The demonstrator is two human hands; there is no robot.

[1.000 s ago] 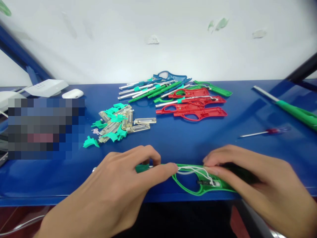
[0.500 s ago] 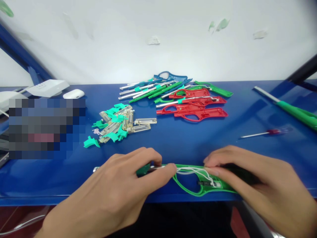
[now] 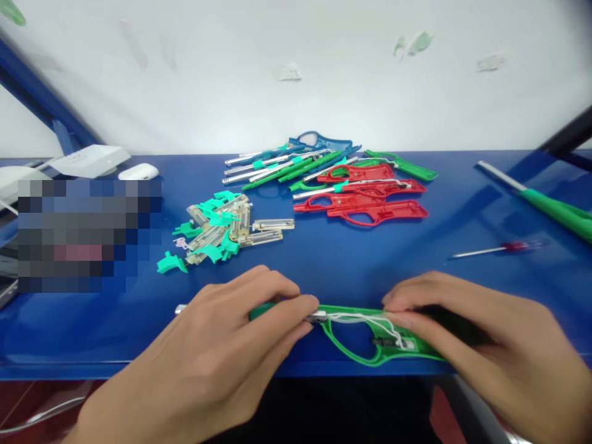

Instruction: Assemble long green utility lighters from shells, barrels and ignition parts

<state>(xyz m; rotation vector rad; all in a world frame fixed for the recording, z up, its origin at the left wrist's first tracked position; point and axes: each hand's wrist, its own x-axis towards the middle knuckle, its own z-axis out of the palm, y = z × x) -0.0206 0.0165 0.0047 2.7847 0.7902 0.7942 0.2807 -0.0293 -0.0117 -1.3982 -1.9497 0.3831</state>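
Observation:
Near the table's front edge lies a green half shell (image 3: 356, 357) of a long-reach lighter, its open side up and its trigger loop toward me. My left hand (image 3: 226, 345) pinches the lighter's metal tube (image 3: 318, 317) between thumb and fingers at the shell's left; the tube's tip pokes out left of the hand. My right hand (image 3: 481, 333) grips the wide handle end, thumb on the near side and fingers behind the upper rim. White wires (image 3: 365, 319) run from the tube to a small black and white part (image 3: 398, 343) inside the shell.
Clear fuel tanks (image 3: 272, 226) and teal triggers (image 3: 215, 253) lie piled beyond my left hand. Red half shells (image 3: 379, 211) and other lighter parts lie farther back. A screwdriver (image 3: 490, 250) and a green lighter (image 3: 555, 206) lie at right. A white case (image 3: 139, 172) sits back left.
My left fingers have shifted slightly left and closed together around the tube, so its wired end now shows. My right hand keeps its hold on the shell.

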